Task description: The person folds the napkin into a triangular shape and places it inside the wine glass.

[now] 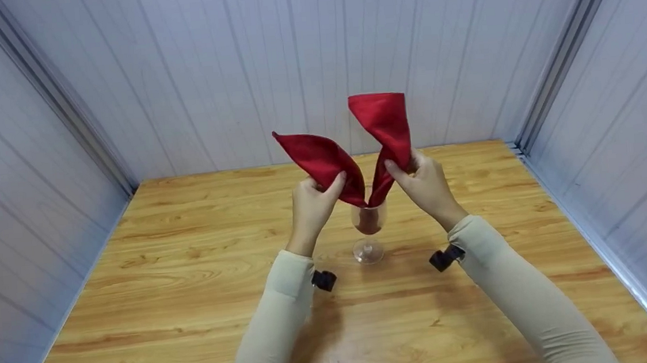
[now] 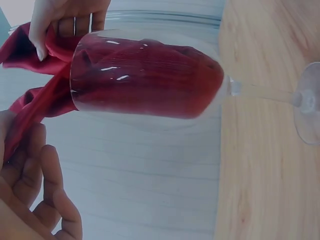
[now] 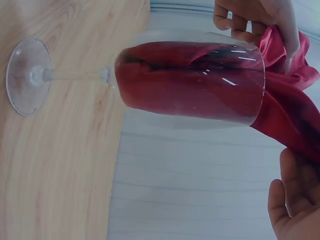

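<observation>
A clear stemmed wine glass stands upright on the table. Stuffed in its bowl is the bunched lower part of a red cloth napkin, whose two wings rise out past the rim and spread apart. My left hand pinches the left wing between thumb and fingers, just above the rim. On the other side, my right hand pinches the taller right wing, which twists upward and ends in a broad flat top. Through the glass bowl in the left wrist view, the folded cloth fills most of the inside.
The wood-grain table reaches back to a pale panelled wall. More panels with metal corner rails close in the left and right sides. Black wrist cameras sit on both sleeves, near the glass foot's height in the head view.
</observation>
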Available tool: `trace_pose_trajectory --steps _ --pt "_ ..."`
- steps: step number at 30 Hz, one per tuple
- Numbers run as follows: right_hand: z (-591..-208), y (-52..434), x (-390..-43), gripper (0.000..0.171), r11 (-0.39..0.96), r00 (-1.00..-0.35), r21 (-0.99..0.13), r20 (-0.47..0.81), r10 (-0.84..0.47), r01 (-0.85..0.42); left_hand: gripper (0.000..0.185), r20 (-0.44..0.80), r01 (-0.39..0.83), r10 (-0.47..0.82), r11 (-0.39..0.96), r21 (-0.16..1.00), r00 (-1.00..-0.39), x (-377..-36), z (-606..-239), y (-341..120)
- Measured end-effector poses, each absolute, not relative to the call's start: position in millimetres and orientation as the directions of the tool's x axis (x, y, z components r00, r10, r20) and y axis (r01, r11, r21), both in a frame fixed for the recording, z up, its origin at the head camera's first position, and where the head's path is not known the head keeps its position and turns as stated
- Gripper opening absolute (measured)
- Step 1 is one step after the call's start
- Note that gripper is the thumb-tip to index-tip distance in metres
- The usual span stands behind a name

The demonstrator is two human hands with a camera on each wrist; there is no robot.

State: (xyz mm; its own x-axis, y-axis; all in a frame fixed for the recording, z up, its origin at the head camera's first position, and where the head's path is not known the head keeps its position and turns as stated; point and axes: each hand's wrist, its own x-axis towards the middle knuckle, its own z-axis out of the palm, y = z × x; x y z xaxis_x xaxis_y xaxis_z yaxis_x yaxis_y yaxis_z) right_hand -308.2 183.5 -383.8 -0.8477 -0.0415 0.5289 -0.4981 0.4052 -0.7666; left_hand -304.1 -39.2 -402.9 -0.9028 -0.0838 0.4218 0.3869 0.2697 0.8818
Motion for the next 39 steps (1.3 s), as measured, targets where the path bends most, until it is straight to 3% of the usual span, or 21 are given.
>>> trace_pose_trajectory --steps 6,14,21,31,34,39 --pt "-392.2 190.9 -305.4 0.029 0.268 -0.901 -0.866 0.434 -0.014 -0.421 0.024 0.374 0.345 -0.096 0.227 0.911 -0.922 -301.6 -410.5 -42.2" --pt "-408.9 199.8 -304.0 0.019 0.097 -0.959 -0.957 0.279 0.046 -0.273 0.024 0.308 0.282 -0.131 0.18 0.942 -0.942 -299.4 -426.2 -47.2" --pt "-427.5 200.4 -303.7 0.025 0.148 -0.982 -0.973 0.184 0.038 -0.177 0.02 0.283 0.27 -0.108 0.122 0.955 -0.953 -299.8 -438.3 -49.6" --pt "-435.2 200.3 -302.4 0.026 0.066 -0.991 -0.99 0.13 0.031 -0.128 0.017 0.259 0.255 -0.014 0.128 0.958 -0.966 -297.9 -440.5 -52.5" --pt "-434.8 202.9 -301.5 0.034 0.063 -0.993 -0.991 0.119 -0.013 -0.12 0.018 0.27 0.272 0.035 0.17 0.947 -0.962 -295.7 -437.7 -55.8" --pt "-431.3 209.7 -297.0 0.057 0.109 -0.98 -0.987 0.101 -0.17 -0.121 0.036 0.234 0.282 0.205 0.248 0.927 -0.95 -288.0 -430.4 -63.9"
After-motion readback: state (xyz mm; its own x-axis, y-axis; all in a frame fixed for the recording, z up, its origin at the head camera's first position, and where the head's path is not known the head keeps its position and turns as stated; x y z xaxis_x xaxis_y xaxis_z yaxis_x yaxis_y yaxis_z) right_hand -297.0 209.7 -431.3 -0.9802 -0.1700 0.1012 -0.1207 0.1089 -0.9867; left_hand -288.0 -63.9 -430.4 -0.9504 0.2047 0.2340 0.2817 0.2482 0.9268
